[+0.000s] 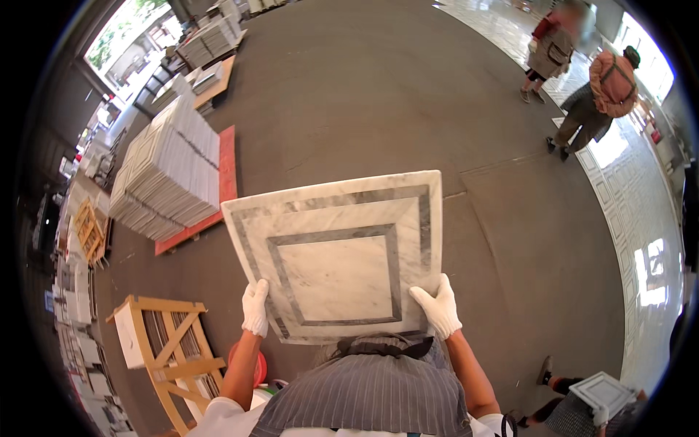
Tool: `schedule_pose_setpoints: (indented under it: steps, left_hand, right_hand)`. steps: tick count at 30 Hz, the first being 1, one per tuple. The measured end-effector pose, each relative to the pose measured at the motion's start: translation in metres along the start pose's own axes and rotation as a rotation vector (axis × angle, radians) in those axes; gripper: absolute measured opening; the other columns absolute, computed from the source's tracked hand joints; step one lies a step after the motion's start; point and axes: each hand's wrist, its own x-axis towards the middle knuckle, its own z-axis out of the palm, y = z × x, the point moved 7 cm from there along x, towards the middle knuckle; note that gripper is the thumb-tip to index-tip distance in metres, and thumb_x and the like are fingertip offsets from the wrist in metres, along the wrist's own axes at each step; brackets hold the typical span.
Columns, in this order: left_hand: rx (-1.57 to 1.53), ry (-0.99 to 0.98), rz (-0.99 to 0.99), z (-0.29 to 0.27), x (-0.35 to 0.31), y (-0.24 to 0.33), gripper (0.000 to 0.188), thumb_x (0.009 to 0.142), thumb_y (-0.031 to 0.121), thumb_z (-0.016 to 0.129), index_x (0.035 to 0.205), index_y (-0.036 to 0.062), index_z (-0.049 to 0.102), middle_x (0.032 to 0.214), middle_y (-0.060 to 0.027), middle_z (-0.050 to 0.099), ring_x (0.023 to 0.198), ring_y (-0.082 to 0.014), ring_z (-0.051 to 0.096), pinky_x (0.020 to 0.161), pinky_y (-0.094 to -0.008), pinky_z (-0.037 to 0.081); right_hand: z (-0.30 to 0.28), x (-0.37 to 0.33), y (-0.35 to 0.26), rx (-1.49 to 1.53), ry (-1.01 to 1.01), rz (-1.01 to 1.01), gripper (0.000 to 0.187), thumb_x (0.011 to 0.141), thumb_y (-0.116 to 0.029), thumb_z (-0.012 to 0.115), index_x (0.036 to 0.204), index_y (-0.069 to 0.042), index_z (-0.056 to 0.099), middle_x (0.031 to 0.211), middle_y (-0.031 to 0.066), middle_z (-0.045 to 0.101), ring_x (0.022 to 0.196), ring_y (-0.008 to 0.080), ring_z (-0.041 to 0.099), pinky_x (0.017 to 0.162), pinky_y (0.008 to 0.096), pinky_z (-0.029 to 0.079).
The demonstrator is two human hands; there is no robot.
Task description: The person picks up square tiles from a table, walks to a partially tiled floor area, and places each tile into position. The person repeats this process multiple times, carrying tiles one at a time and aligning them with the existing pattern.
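Slab (336, 275) supported at two sides

Grey-banded, at frame centre, above the striped apron (357, 393). Gloved left hand (255, 309) and right hand (439, 306) pinch opposite edges, low down. Judged step: holding or carrying. Next move probably calls for both grips kept even.

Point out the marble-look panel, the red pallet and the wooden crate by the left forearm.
Marble-look panel (338, 273), head view: its pale centre square.
Red pallet (228, 164), head view: bare strip, right side.
Wooden crate (189, 369), head view: slat across its side.
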Motion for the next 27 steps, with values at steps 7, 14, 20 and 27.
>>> schedule_pose_setpoints:
  steps: [7,14,20,27]
  left_hand:
    - [-0.014,0.111,0.026,0.158,0.212,0.103,0.025,0.093,0.027,0.061,0.107,0.0067,0.058,0.095,0.0012,0.061,0.083,-0.0096,0.056,0.078,-0.0294,0.047]
    - [-0.156,0.184,0.043,0.259,0.282,0.137,0.027,0.093,0.022,0.059,0.111,0.0024,0.059,0.094,-0.0008,0.063,0.084,-0.0104,0.058,0.077,-0.0274,0.047]
    - [-0.123,0.308,0.087,0.37,0.388,0.158,0.034,0.092,0.026,0.059,0.116,0.0025,0.057,0.102,-0.0014,0.061,0.09,-0.0107,0.055,0.083,-0.0295,0.045]
    - [-0.198,0.265,0.152,0.425,0.628,0.233,0.035,0.093,0.029,0.058,0.116,0.0019,0.056,0.104,-0.0007,0.06,0.093,-0.0114,0.053,0.086,-0.0304,0.043]
  right_hand:
    - [-0.001,0.308,-0.134,-0.086,-0.103,0.012,0.039,0.077,-0.02,0.075,0.102,0.001,0.053,0.092,0.0102,0.064,0.082,0.0156,0.06,0.075,0.0306,0.05]
    - [-0.016,0.464,-0.172,-0.187,-0.172,-0.056,0.042,0.076,-0.023,0.077,0.102,0.0,0.053,0.09,0.01,0.064,0.081,0.0178,0.06,0.075,0.0324,0.049]
    - [-0.033,0.641,-0.237,-0.21,-0.263,-0.056,0.036,0.077,-0.019,0.075,0.099,-0.001,0.053,0.088,0.0054,0.062,0.08,0.0119,0.056,0.074,0.0288,0.048]
    - [0.041,0.835,-0.342,-0.355,-0.161,-0.143,0.044,0.076,-0.03,0.076,0.1,-0.001,0.053,0.091,0.0144,0.064,0.082,0.0243,0.061,0.075,0.0359,0.048]
